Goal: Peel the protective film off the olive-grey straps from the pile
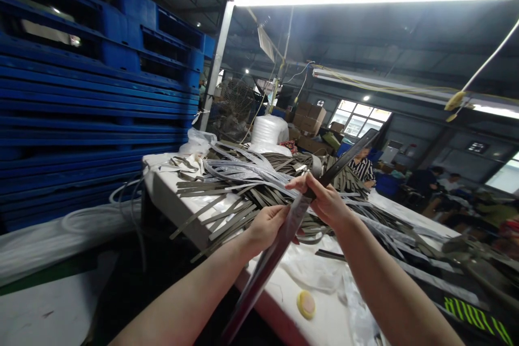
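A long dark flat strip (pixel 349 159), like a belt, runs slantwise in front of me over the table edge. Its lower length lies inside a clear plastic sleeve (pixel 288 230), while the upper end sticks out bare. My left hand (pixel 265 226) is closed around the sleeved part, thumb on top. Higher up, my right hand (pixel 326 203) grips the strip near the sleeve's mouth, with thumb and fingers pressed together. Behind my hands lies a heap of grey-brown strips (pixel 227 216), with clear sleeves (pixel 249 175) spread over it.
On the white table (pixel 168 192) sit a yellow tape roll (pixel 306 304) and loose plastic film (pixel 316 267). A white wrapped roll (pixel 268 135) stands at the back. Blue pallets (pixel 97 97) are stacked on the left. A person in a striped shirt (pixel 365 172) is beyond the table.
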Tool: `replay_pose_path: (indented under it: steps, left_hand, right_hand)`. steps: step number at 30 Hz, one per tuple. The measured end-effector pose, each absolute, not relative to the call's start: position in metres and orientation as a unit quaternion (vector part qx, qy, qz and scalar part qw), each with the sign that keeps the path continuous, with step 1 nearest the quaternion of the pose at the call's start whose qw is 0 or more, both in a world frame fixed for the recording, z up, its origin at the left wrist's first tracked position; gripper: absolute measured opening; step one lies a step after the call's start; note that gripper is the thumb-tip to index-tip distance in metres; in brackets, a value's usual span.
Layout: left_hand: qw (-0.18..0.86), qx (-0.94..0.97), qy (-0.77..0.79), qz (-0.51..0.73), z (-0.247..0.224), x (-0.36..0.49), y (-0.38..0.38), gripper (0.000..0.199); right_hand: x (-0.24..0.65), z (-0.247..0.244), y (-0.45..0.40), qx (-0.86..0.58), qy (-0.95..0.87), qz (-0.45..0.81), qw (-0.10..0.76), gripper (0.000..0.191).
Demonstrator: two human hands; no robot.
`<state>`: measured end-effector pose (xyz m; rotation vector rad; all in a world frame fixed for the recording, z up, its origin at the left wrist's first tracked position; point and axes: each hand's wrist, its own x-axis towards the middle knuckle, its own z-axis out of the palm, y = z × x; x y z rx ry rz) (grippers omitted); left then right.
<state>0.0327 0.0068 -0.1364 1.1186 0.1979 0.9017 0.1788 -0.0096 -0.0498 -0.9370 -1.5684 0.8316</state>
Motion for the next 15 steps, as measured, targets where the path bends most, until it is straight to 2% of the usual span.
replay_pose_path:
  steps: [3, 8, 11, 15]
  left_hand:
    - [0.722, 0.501, 0.114, 0.464, -0.131, 0.038, 0.005, 0.062]
    - [0.697, 0.495, 0.119, 0.505, -0.117, 0.042, 0.0, 0.062]
    - [0.677, 0.514, 0.118, 0.513, -0.119, 0.042, -0.002, 0.063]
    - [0.596, 0.589, 0.143, 0.527, -0.13, 0.042, 0.001, 0.059]
  right_hand:
    - [0.174, -0.053, -0.009, -0.409, -0.666, 0.317, 0.537, 0.045]
    - [0.165, -0.053, -0.012, -0.418, -0.628, 0.419, 0.506, 0.045]
    - [0.161, -0.054, -0.014, -0.419, -0.619, 0.418, 0.516, 0.044]
    - [0.162, -0.053, -0.011, -0.405, -0.6, 0.418, 0.548, 0.039]
